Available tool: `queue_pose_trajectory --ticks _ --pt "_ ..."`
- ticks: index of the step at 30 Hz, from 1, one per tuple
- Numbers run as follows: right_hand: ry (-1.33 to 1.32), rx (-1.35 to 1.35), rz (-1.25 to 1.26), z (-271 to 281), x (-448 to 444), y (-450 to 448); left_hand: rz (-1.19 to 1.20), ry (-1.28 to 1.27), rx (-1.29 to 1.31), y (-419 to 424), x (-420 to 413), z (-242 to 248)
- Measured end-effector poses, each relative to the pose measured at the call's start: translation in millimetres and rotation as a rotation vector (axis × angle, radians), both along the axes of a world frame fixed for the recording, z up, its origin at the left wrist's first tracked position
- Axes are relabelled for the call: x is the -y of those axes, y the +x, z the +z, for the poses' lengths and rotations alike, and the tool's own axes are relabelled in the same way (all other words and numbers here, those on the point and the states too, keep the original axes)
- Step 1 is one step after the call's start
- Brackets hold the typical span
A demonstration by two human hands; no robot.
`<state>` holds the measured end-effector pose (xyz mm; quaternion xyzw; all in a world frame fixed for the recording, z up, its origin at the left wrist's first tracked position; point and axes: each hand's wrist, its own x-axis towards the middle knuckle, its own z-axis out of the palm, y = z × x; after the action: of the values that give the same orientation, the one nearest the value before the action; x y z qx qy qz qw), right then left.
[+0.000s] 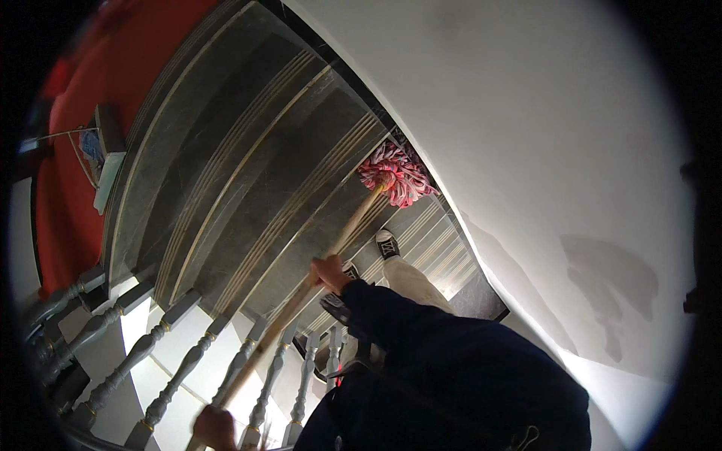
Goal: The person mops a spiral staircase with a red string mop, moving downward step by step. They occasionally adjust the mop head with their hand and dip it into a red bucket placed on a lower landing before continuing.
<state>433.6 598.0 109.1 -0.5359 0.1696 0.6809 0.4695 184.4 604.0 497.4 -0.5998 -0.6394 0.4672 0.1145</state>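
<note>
My right hand (pixel 331 273), in a dark blue sleeve, grips the middle of a long wooden mop handle (pixel 282 318). Lower left, near the balusters, my left hand (pixel 214 427) holds the same handle closer to its upper end. The handle slants up and right to a mop head (pixel 395 175) of pink, red and white fabric strands. Those strands rest on a dark stone stair tread (pixel 344 194), in the corner against the white wall. A black canvas shoe with a white toe (pixel 387 243) stands on a step just below the mop head; another shoe is partly hidden behind my right hand.
Grey turned balusters (pixel 189 366) line the stairs at lower left, with pale floor tiles beyond. The white wall (pixel 536 141) bounds the right side. Curved steps with grooved edges (pixel 237 132) fan to the upper left, beside a red surface (pixel 135 51).
</note>
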Motion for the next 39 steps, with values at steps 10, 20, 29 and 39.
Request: queue_pose_trajectory --ticks 10,20,29,39 --pt "0.172 -0.32 -0.569 60 -78 59 -0.792 0.187 0.21 109 -203 73" --pt "0.513 1.033 0.506 -61 118 143 -1.138 -0.163 0.467 234 -198 -40" --pt "0.272 0.33 0.028 -38 190 75 -0.831 -0.24 0.379 192 -157 0" --pt "0.196 -0.441 -0.326 256 93 16 -0.813 0.144 0.361 -26 -155 142"
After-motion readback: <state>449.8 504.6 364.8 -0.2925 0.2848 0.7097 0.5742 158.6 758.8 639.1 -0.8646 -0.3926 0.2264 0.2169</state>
